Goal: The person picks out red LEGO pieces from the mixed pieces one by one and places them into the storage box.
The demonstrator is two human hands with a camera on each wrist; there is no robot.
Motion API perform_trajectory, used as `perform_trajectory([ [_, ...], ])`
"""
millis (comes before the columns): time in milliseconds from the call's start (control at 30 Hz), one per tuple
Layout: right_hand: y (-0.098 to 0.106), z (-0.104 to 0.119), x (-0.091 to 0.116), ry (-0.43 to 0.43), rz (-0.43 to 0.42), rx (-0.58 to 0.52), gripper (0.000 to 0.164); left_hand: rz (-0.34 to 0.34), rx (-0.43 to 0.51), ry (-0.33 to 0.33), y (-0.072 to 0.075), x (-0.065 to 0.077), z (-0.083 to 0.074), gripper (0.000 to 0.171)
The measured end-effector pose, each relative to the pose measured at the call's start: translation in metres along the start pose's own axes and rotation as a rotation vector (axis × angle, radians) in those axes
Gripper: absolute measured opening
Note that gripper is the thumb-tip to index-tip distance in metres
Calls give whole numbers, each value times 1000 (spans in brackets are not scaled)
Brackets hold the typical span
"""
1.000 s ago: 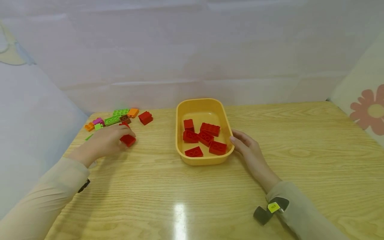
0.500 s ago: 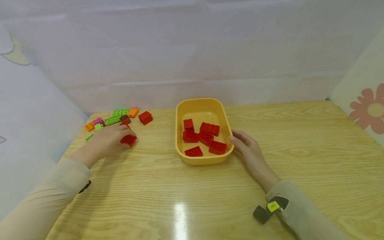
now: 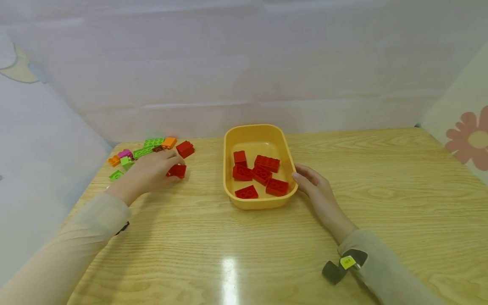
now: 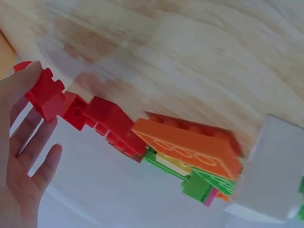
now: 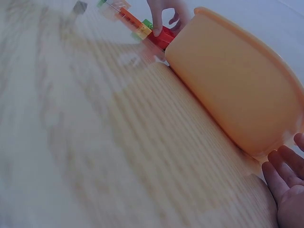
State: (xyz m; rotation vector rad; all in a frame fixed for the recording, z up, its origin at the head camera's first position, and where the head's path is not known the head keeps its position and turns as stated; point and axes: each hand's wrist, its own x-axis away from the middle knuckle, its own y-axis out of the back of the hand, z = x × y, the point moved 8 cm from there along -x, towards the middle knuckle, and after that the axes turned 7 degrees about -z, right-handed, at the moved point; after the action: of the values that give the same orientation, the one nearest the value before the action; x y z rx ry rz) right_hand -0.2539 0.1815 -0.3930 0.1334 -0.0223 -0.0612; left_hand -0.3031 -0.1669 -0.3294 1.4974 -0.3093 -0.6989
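My left hand pinches a red toy brick at the left of the table. In the left wrist view the thumb presses on this studded brick, with the other fingers spread beside and behind it. A yellow bin stands mid-table, holding several red bricks. At the bin's right front corner is my right hand, its thumb at the rim and its fingers along the outer wall. The right wrist view has these fingers fairly straight and slightly apart, close against the bin.
Behind the left hand lie loose bricks: a red brick, an orange brick, a green brick, a magenta brick and others. A white wall rises along the table's back edge.
My left hand has shifted right and slightly away from the loose bricks, carrying the red brick. A green brick at the left shows more now. The right hand and bin stay put.
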Motion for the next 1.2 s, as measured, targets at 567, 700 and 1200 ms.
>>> perform_trajectory([
  [567,0,1,0,18,-3,5,65,-126,61,68,15,-54,-15,40],
  [700,0,2,0,24,-5,27,64,-161,64,58,19,-65,-22,38],
  [1200,0,0,-1,14,-13,37,63,-223,38,55,28,-101,-46,41],
])
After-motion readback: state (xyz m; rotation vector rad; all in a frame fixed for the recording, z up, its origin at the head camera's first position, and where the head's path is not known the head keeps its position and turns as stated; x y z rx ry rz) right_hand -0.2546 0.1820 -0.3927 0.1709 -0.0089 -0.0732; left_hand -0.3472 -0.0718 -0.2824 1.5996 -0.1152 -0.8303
